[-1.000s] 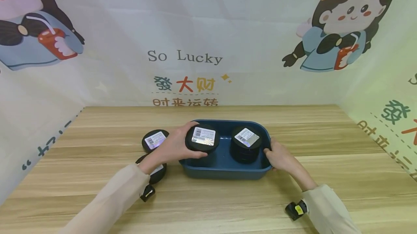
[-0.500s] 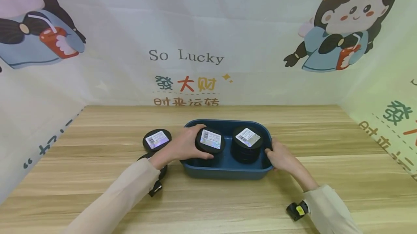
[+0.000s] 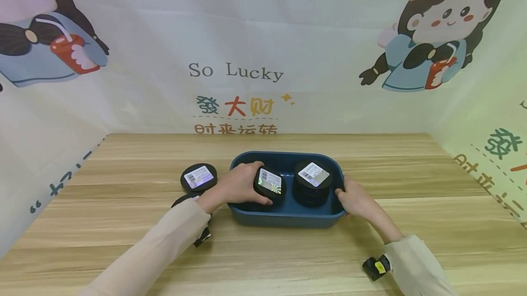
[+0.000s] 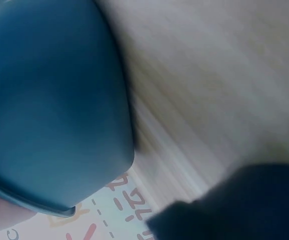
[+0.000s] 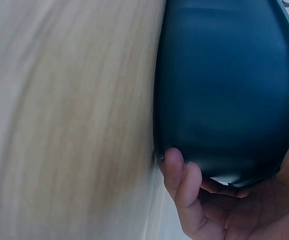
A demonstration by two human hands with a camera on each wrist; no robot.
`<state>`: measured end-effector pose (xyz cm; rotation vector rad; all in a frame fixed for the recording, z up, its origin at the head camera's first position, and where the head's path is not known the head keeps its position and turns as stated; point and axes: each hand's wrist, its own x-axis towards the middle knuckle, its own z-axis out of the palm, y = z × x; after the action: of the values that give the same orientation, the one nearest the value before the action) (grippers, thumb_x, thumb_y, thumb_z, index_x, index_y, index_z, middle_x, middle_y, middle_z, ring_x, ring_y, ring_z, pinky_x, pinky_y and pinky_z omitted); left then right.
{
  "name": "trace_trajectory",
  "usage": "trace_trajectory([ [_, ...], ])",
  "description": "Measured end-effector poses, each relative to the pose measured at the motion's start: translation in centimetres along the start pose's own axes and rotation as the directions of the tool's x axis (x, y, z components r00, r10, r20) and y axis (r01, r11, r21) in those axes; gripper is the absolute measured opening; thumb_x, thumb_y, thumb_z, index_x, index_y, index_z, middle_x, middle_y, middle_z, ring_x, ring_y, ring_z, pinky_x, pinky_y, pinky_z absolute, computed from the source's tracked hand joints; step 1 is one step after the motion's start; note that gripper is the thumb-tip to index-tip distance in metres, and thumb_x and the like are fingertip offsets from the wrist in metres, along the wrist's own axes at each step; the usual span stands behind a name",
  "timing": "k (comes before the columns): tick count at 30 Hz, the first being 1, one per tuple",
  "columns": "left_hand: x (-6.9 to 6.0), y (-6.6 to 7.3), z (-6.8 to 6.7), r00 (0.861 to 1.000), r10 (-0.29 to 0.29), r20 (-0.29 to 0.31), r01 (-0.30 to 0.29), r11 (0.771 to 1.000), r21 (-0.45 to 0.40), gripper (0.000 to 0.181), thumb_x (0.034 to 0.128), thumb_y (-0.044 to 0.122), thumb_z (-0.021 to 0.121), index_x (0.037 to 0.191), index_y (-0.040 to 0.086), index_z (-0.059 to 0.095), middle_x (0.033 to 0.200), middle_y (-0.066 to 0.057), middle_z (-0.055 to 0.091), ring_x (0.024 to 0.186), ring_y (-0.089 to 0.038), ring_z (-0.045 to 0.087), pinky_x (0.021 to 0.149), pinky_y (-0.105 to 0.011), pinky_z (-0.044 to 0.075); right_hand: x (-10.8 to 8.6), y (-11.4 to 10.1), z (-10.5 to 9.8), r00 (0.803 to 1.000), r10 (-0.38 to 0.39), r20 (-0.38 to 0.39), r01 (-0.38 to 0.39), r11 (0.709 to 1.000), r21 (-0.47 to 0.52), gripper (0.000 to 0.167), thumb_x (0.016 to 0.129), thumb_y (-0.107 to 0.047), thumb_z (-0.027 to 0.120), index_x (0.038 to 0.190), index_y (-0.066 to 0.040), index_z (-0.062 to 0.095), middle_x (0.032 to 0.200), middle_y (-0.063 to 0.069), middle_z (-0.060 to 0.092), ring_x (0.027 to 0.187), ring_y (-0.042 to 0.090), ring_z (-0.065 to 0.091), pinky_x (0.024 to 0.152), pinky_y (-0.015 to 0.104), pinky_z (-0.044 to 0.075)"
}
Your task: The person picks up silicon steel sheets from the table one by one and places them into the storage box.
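My left hand (image 3: 243, 184) grips a round black tin (image 3: 269, 182) with a white label on top, tilted, inside the left half of a dark blue tray (image 3: 284, 220). In the tray's right half stands a stack of black tins (image 3: 313, 184). The right hand (image 3: 356, 196) holds the tray's right end, its thumb at the rim; in the right wrist view, fingers (image 5: 187, 192) curl against the tray's outer wall (image 5: 229, 90). The left wrist view shows mostly the tray's outside (image 4: 54, 110), with the held tin out of sight.
Left of the tray, a labelled black tin (image 3: 198, 178) lies on the wooden table (image 3: 123, 204). Another black tin (image 3: 183, 200) is mostly hidden under the left forearm. A printed cloth (image 3: 321, 104) stands behind and at the sides.
My left hand has moved right and down with the black tin, from above the tray's left end into it. The tin now tilts to the right. My right hand keeps its place.
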<state>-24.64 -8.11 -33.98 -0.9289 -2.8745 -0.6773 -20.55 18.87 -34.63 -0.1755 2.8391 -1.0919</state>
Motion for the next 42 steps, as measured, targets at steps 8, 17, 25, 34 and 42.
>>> trace_trajectory([
  [8, 0.2, 0.4, 0.2, 0.997, -0.061, 0.043, 0.058, 0.995, 0.080, 0.078, 0.0528, 0.044, 0.081, 0.109, -0.001, 0.052, 0.090, -0.011, 0.061, 0.079, -0.022, 0.059, 0.070, -0.037, 0.048, 0.0, 0.1, 0.1, 1.000, 0.003, -0.007, -0.003, 1.000, -0.009, 0.023, 0.086, -0.003, 0.038, 0.104, 0.012, 0.038, 0.077, 0.026, 0.054, 0.040, 0.020, 0.053, 0.041, 0.031, 0.045],
  [17, 0.3, 0.5, 0.3, 0.992, -0.098, 0.075, 0.089, 0.990, 0.105, 0.078, 0.0538, 0.046, 0.080, 0.110, 0.000, 0.052, 0.091, -0.009, 0.061, 0.082, -0.021, 0.058, 0.069, -0.038, 0.047, 0.0, 0.1, 0.1, 1.000, 0.008, -0.014, -0.008, 1.000, -0.005, 0.022, 0.085, -0.002, 0.038, 0.102, 0.012, 0.037, 0.073, 0.024, 0.053, 0.039, 0.018, 0.052, 0.040, 0.030, 0.045],
  [25, 0.2, 0.7, 0.2, 0.985, -0.107, 0.133, 0.083, 0.981, 0.174, 0.081, 0.0572, 0.047, 0.078, 0.115, -0.001, 0.049, 0.096, -0.011, 0.060, 0.086, -0.023, 0.056, 0.071, -0.039, 0.046, 0.0, 0.0, 0.1, 1.000, 0.009, -0.001, -0.009, 1.000, -0.006, 0.023, 0.085, -0.001, 0.038, 0.103, 0.013, 0.037, 0.076, 0.026, 0.053, 0.042, 0.020, 0.054, 0.040, 0.031, 0.045],
  [34, 0.3, 0.8, 0.4, 0.973, -0.128, 0.195, 0.065, 0.952, 0.298, 0.071, 0.0576, 0.048, 0.077, 0.103, 0.000, 0.052, 0.092, -0.009, 0.059, 0.087, -0.022, 0.056, 0.075, -0.040, 0.043, 0.1, -0.7, -0.2, 0.999, 0.013, 0.029, -0.012, 0.999, -0.036, 0.026, 0.082, 0.002, 0.040, 0.104, 0.014, 0.030, 0.083, 0.034, 0.051, 0.045, 0.023, 0.056, 0.041, 0.030, 0.047],
  [42, 0.2, 1.1, 0.7, 0.966, -0.144, 0.216, 0.059, 0.932, 0.357, 0.069, 0.0583, 0.047, 0.078, 0.102, 0.000, 0.054, 0.095, -0.010, 0.058, 0.092, -0.024, 0.055, 0.081, -0.044, 0.040, -0.1, -0.7, -0.2, 0.999, 0.014, 0.032, -0.013, 0.999, -0.035, 0.028, 0.081, 0.003, 0.041, 0.104, 0.015, 0.030, 0.083, 0.037, 0.050, 0.042, 0.022, 0.056, 0.040, 0.029, 0.046],
])
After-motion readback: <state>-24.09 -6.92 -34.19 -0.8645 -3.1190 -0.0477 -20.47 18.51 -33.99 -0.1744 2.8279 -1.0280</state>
